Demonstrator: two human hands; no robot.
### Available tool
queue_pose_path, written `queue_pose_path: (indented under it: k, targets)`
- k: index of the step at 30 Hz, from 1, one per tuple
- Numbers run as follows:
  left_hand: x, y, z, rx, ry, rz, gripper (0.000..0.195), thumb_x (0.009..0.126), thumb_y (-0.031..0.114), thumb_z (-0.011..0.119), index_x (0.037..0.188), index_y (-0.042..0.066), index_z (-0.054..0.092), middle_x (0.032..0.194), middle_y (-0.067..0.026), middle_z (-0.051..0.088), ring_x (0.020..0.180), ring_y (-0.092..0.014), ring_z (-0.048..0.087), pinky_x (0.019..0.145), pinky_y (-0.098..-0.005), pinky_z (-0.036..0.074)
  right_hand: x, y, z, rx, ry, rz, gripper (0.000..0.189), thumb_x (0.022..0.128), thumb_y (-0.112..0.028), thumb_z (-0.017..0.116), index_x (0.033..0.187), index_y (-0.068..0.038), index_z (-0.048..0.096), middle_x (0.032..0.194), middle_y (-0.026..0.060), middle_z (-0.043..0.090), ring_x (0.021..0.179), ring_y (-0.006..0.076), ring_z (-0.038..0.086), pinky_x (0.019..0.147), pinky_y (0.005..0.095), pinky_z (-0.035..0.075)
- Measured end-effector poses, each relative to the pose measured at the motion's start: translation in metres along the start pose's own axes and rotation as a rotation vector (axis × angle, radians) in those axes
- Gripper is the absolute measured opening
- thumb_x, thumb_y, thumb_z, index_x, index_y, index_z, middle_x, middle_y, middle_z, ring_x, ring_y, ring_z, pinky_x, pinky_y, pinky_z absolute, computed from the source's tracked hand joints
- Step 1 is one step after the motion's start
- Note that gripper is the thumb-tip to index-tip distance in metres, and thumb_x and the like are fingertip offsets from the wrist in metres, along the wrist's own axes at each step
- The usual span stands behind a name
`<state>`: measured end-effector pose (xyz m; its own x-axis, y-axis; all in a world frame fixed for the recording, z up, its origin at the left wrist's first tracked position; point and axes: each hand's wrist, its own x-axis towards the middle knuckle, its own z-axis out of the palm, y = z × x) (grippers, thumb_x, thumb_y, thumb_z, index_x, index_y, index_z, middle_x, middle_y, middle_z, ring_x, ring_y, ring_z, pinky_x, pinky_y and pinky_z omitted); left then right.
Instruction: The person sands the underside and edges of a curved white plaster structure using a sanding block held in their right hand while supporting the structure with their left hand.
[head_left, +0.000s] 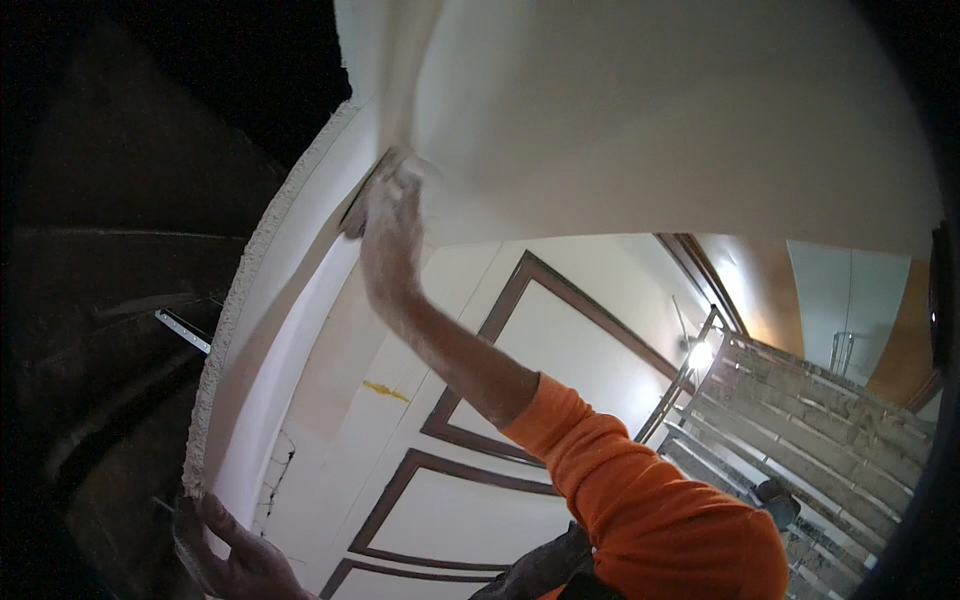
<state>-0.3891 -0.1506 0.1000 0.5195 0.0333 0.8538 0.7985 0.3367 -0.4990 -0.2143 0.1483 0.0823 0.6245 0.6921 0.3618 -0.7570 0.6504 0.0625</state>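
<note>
My right hand (394, 202), coated in white dust, grips a thin flat sanding block or pad (361, 199) whose dark edge shows. The pad lies against the smooth pale surface of a plaster ceiling cove (315, 202), close to its inner corner. At the bottom left, my left hand (244, 559) holds onto the rough broken edge (196, 457) of the cove board, fingers over the rim and thumb on the near side. An orange sleeve covers my right upper arm.
Beyond the rough edge is a dark ceiling void with a perforated metal strip (182, 331). Below are a wall with brown-framed panels (480, 480), dangling wires (279, 480) and a yellow mark (385, 391). On the right stand a bright lamp (701, 355) and slatted metal scaffolding (810, 412).
</note>
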Motion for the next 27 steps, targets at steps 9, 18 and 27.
queue_pose_path:
  k: [9, 18, 27]
  targets:
    - [0.002, 0.014, -0.002, 0.13, -0.012, -0.082, 0.028, 0.097, 0.021, 0.055, 0.107, -0.001, 0.068, 0.11, -0.0181, 0.066, 0.099, -0.03, 0.063, 0.086, -0.0394, 0.05, -0.007, -0.029, 0.003, 0.032, -0.063, 0.169, 0.033, 0.101, -0.029, 0.04, 0.126, -0.006, 0.037, 0.091, 0.0062, 0.045, 0.08, 0.011, 0.046, 0.069, 0.0286, 0.044]
    - [0.004, 0.003, -0.007, -0.042, -0.039, -0.142, 0.032, 0.096, 0.027, 0.058, 0.107, -0.001, 0.069, 0.109, -0.0168, 0.067, 0.099, -0.03, 0.064, 0.087, -0.0398, 0.05, -0.029, -0.025, -0.014, 0.003, -0.033, -0.069, 0.034, 0.1, -0.029, 0.045, 0.123, -0.005, 0.041, 0.087, 0.0027, 0.044, 0.076, 0.0075, 0.042, 0.064, 0.0249, 0.039]
    - [0.001, 0.008, -0.002, -0.028, -0.07, -0.203, 0.036, 0.096, 0.033, 0.058, 0.106, -0.001, 0.067, 0.108, -0.0171, 0.065, 0.101, -0.03, 0.062, 0.088, -0.04, 0.049, -0.021, 0.004, -0.015, 0.138, 0.062, -0.026, 0.04, 0.102, -0.024, 0.042, 0.138, -0.007, 0.035, 0.071, -0.0011, 0.044, 0.062, 0.008, 0.043, 0.057, 0.0245, 0.041]
